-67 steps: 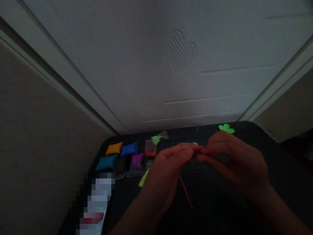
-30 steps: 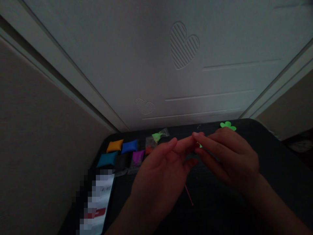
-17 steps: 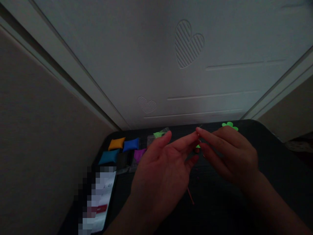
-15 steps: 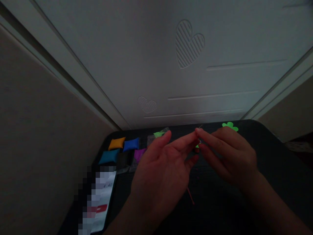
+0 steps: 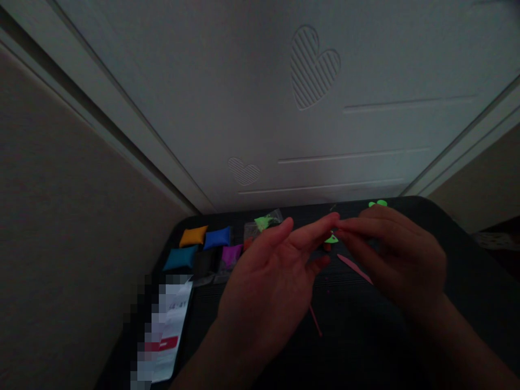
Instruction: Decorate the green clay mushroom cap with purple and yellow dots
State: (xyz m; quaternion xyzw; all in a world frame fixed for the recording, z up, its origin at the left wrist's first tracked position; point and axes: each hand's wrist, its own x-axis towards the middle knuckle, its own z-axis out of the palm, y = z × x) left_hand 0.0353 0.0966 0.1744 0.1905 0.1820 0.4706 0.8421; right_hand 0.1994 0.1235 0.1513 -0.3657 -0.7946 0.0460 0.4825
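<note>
My left hand [image 5: 268,287] is palm up above the dark table, its fingers stretched out and its thumb apart. At the tip of its index finger, the thumb and fingertips of my right hand [image 5: 398,249] are pinched together. Whatever is in that pinch is too small or hidden to make out. Just below the fingertips shows a bright green piece [image 5: 331,238] with small marks, over something orange [image 5: 327,247]. A pink pointed flat tool [image 5: 352,267] lies partly under my right hand. Beside my left palm lies a thin pink stick [image 5: 316,321].
Soft packets in orange [image 5: 194,236], blue [image 5: 218,238], teal [image 5: 181,258], black [image 5: 205,264] and purple [image 5: 231,255] lie at the left. A clear bag [image 5: 277,216] holds green material. A phone [image 5: 174,325] is nearer. Behind my right hand sits a green flower shape [image 5: 381,203]. A white panel [image 5: 203,108] stands behind the table.
My right hand has shifted right and slightly down, its pinch now at the left index fingertip. The pink flat tool and more of the green piece have come into sight.
</note>
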